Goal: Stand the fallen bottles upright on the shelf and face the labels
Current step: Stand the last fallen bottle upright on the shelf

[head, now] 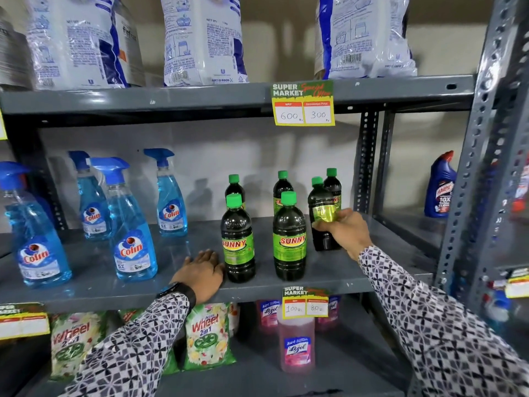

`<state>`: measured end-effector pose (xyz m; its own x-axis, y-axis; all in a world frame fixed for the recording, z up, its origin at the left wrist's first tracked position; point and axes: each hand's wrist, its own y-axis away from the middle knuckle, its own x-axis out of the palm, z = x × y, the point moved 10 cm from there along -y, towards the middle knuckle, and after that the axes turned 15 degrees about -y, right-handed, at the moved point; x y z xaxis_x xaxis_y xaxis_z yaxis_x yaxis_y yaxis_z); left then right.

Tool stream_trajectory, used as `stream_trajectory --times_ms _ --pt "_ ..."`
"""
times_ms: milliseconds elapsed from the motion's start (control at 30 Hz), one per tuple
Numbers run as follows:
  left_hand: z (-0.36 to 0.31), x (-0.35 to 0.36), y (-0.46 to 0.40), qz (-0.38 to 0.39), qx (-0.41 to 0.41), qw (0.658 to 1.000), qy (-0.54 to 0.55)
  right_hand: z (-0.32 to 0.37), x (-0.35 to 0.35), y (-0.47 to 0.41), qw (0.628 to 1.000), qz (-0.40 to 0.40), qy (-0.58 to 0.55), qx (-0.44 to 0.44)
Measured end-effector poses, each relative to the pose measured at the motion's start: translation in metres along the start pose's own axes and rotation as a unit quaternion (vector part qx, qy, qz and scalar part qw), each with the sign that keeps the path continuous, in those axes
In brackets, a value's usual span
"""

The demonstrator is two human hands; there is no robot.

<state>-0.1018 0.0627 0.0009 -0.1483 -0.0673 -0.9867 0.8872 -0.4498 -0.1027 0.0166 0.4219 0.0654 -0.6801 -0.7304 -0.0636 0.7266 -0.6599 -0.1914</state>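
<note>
Several dark Sunny bottles with green caps stand upright on the middle grey shelf (pixel 183 290). Two front ones, the left front bottle (pixel 237 242) and the middle front bottle (pixel 289 239), show their green labels forward. My right hand (pixel 346 232) grips the right front bottle (pixel 322 207) around its label; that label is turned sideways and partly hidden by my fingers. Three more Sunny bottles stand behind, one of them at the back right (pixel 332 183). My left hand (pixel 201 272) rests flat on the shelf edge, just left of the left front bottle, holding nothing.
Blue Colin spray bottles (pixel 131 233) stand on the left of the same shelf. Detergent bags (pixel 203 38) fill the shelf above; Wheel packs (pixel 207 336) and pink Lizol bottles (pixel 296 345) sit below. A slotted upright post (pixel 469 179) bounds the right, with a Harpic bottle (pixel 440 187) beyond.
</note>
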Motion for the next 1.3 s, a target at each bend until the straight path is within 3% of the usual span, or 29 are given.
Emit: stream_trajectory --times_ms 133,333,467,667,867,1167,1300 --pt "-0.001 -0.002 0.001 0.001 0.001 1.0 -0.004 0.019 -0.008 0.024 0.994 -0.062 0.004 -0.093" --pt "-0.001 -0.002 0.002 0.0 0.003 1.0 -0.003 0.001 -0.006 0.04 0.989 -0.081 0.035 -0.119" --pt "-0.002 -0.001 0.002 0.001 0.004 1.0 -0.007 -0.002 -0.003 0.039 0.991 -0.057 0.029 -0.118" --pt "-0.002 -0.001 0.001 0.0 0.007 1.0 -0.009 -0.009 0.002 0.032 0.994 0.039 -0.052 -0.088" --pt "0.004 0.007 -0.006 -0.007 0.008 1.0 -0.013 -0.005 0.0 0.036 0.991 -0.013 0.009 -0.13" --pt "0.005 0.009 -0.008 -0.007 0.009 1.0 -0.013 -0.001 -0.001 0.036 0.989 -0.02 0.018 -0.147" --pt "0.006 0.01 -0.008 -0.005 0.008 1.0 -0.015 -0.001 0.001 0.039 0.992 0.013 0.01 -0.125"
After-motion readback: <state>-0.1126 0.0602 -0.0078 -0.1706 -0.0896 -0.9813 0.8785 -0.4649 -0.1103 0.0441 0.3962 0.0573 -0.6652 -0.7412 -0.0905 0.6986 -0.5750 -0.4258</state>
